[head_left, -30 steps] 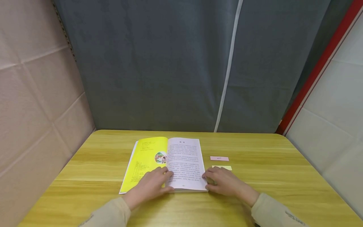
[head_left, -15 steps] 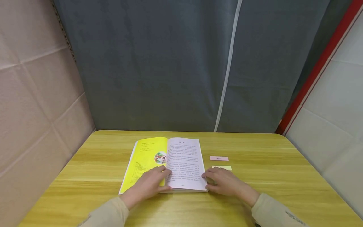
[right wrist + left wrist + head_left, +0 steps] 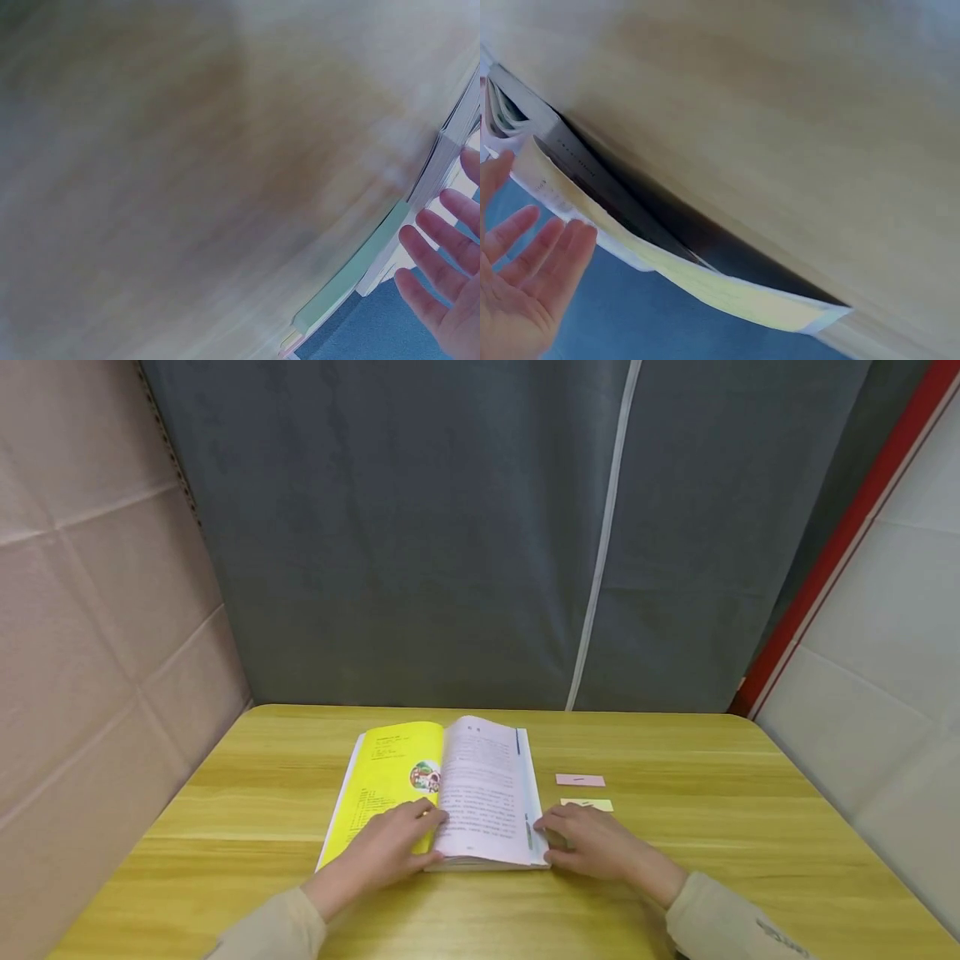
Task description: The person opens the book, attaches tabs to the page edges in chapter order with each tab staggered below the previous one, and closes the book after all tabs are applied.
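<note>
On the yellow-green wooden table (image 3: pixel 675 860), a page-turn looks underway: left hand (image 3: pixel 390 847) lies flat on the open yellow-and-white paperback book (image 3: pixel 450 793), right hand (image 3: pixel 592 843) at three o'clock, fingers relaxed, lifts the page edge; next it likely needs sweeping leftward.

You can't read any text here: the book (image 3: pixel 450 793) shows printed lines on its white page and yellow page, too small to make out, and the pink note (image 3: pixel 580 780) at its 3 o'clock bears only a short dark mark.

Book (image 3: pixel 442 793) mid table (image 3: pixel 712 860), btwn hands; 2 notes (image 3: pixel 580 780) right.
</note>
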Motion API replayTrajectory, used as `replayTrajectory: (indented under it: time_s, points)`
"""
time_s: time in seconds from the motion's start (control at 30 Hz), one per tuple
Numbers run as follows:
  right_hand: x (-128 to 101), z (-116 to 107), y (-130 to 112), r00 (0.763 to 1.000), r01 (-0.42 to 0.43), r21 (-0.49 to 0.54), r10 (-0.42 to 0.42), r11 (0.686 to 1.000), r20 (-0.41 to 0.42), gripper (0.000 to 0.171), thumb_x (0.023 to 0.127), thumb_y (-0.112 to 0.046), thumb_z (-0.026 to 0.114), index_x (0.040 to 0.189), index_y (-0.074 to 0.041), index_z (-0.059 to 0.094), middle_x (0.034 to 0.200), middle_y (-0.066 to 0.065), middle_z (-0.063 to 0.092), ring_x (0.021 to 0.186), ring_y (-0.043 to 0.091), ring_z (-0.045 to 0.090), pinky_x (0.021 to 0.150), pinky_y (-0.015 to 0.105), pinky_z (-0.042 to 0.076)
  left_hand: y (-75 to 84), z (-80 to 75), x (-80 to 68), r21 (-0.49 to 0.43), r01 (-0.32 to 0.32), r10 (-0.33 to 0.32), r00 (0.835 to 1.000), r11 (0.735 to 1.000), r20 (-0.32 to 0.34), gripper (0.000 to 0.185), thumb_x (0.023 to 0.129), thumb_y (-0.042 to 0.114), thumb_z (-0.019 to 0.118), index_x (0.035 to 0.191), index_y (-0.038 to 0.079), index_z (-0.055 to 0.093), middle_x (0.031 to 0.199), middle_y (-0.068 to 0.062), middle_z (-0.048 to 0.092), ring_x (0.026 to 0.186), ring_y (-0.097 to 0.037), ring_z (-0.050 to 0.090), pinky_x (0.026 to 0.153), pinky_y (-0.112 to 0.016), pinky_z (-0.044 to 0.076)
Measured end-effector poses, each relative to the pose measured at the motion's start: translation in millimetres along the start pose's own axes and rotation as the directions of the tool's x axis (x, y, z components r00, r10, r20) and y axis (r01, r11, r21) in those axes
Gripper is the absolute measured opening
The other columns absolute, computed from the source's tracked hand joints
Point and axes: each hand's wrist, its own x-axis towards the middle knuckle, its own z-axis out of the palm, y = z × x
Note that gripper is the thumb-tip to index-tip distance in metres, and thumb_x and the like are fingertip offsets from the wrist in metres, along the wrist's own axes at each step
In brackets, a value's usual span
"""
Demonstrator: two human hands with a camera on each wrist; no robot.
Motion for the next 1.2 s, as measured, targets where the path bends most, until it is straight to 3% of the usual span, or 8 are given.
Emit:
replayTrajectory:
  time_s: [0.13, 0.27, 0.43, 0.63, 0.9, 0.97, 1.07, 1.2]
  points:
    - [0, 0, 1, 1.000, -0.003, 0.004, 0.003, 1.000, 0.009, 0.032, 0.080, -0.028, 0.061, 0.105, -0.009, 0.061, 0.098, -0.002, 0.056, 0.082, 0.010, 0.049, 0.072, 0.032, 0.043, 6.4, 0.4, -1.4, 0.107, -0.069, 0.069, 0.998, 0.992, 0.002, 0.049, 0.073, 0.021, 0.068, 0.118, 0.013, 0.052, 0.111, -0.006, 0.051, 0.093, -0.021, 0.052, 0.063, -0.033, 0.046]
    - [0, 1, 1, 1.000, 0.010, -0.007, -0.010, 1.000, -0.003, 0.032, 0.080, -0.029, 0.061, 0.105, -0.009, 0.061, 0.098, -0.002, 0.056, 0.084, 0.010, 0.050, 0.073, 0.033, 0.043, 12.6, 1.5, -1.5, 0.197, -0.116, 0.119, 0.993, 0.974, -0.005, 0.058, 0.073, 0.016, 0.066, 0.127, 0.014, 0.044, 0.126, -0.007, 0.044, 0.109, -0.024, 0.044, 0.078, -0.036, 0.043]
    - [0, 1, 1, 1.000, 0.016, 0.001, -0.016, 1.000, -0.008, 0.031, 0.080, -0.028, 0.062, 0.104, -0.009, 0.061, 0.097, -0.001, 0.056, 0.084, 0.010, 0.051, 0.072, 0.033, 0.044, 15.8, -3.5, 0.2, 0.260, -0.120, 0.140, 0.988, 0.958, -0.060, 0.073, 0.073, 0.014, 0.064, 0.137, 0.015, 0.029, 0.141, -0.007, 0.024, 0.128, -0.024, 0.019, 0.098, -0.042, 0.023]
    - [-1, 2, 2, 1.000, 0.009, -0.009, -0.009, 1.000, 0.002, 0.031, 0.080, -0.029, 0.061, 0.105, -0.010, 0.061, 0.097, -0.002, 0.056, 0.082, 0.009, 0.050, 0.071, 0.032, 0.043, 11.4, -8.0, -1.5, 0.391, -0.130, 0.159, 0.986, 0.911, -0.043, 0.096, 0.066, 0.010, 0.071, 0.141, 0.013, 0.013, 0.146, -0.010, -0.002, 0.131, -0.027, -0.002, 0.100, -0.051, 0.002]
    - [0, 2, 3, 1.000, 0.015, -0.013, -0.015, 1.000, 0.005, 0.031, 0.080, -0.029, 0.061, 0.105, -0.010, 0.061, 0.097, -0.003, 0.055, 0.080, 0.008, 0.049, 0.070, 0.032, 0.043, 3.9, -0.9, -3.5, 0.479, -0.092, 0.144, 0.987, 0.873, -0.073, 0.087, 0.060, 0.011, 0.070, 0.137, 0.014, 0.029, 0.144, -0.013, 0.010, 0.130, -0.028, 0.008, 0.097, -0.056, 0.004]
    - [0, 3, 4, 1.000, 0.016, -0.014, -0.016, 1.000, 0.003, 0.031, 0.080, -0.029, 0.061, 0.105, -0.010, 0.061, 0.097, -0.003, 0.055, 0.080, 0.008, 0.049, 0.070, 0.032, 0.043, 4.0, 0.2, -3.8, 0.455, -0.081, 0.127, 0.990, 0.887, -0.070, 0.081, 0.060, 0.013, 0.067, 0.134, 0.013, 0.036, 0.143, -0.013, 0.018, 0.129, -0.028, 0.014, 0.098, -0.055, 0.008]
    - [0, 3, 4, 1.000, 0.016, -0.012, -0.016, 1.000, 0.003, 0.031, 0.080, -0.029, 0.061, 0.105, -0.010, 0.061, 0.097, -0.003, 0.056, 0.080, 0.008, 0.049, 0.070, 0.032, 0.043, 7.6, 1.1, -4.4, 0.333, -0.060, 0.070, 0.997, 0.941, -0.020, 0.066, 0.065, 0.018, 0.066, 0.128, 0.010, 0.045, 0.135, -0.014, 0.034, 0.123, -0.028, 0.030, 0.097, -0.052, 0.019]
    - [0, 3, 4, 1.000, 0.018, -0.005, -0.018, 1.000, 0.005, 0.031, 0.080, -0.029, 0.061, 0.105, -0.010, 0.061, 0.097, -0.003, 0.055, 0.081, 0.008, 0.049, 0.070, 0.032, 0.043, 12.9, 2.3, -4.3, 0.189, -0.045, 0.039, 0.999, 0.981, 0.037, 0.049, 0.071, 0.017, 0.063, 0.117, 0.007, 0.054, 0.110, -0.010, 0.055, 0.101, -0.024, 0.051, 0.083, -0.042, 0.040]
